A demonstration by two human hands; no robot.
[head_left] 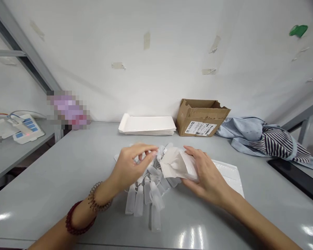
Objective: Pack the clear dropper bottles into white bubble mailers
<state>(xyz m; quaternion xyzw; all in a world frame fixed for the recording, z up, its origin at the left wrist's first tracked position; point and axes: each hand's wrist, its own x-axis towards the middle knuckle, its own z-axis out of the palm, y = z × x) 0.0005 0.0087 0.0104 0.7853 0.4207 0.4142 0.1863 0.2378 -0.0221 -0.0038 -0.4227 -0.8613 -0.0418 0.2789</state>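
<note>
A loose pile of small translucent squeeze bottles [138, 203] with white tops lies on the grey table [75, 166] between my hands. Above the pile's left side is my left hand [129, 165], thumb and index fingertips brought together; whatever they pinch, if anything, is too small to make out. My right hand [207, 178] grips a white padded envelope [186, 166], its mouth spread and facing left. Something whitish shows inside that mouth, but its kind is unclear. Another white padded envelope [231, 175] lies flat on the table, partly hidden behind my right hand and forearm.
At the wall lies a stack of white padded envelopes [148, 125]. Beside it stands an open cardboard box [203, 118]. Farther right are a pale blue cloth with stripes [250, 133] and a black phone-like slab [297, 180]. A side table [41, 142] holds a white device with cables.
</note>
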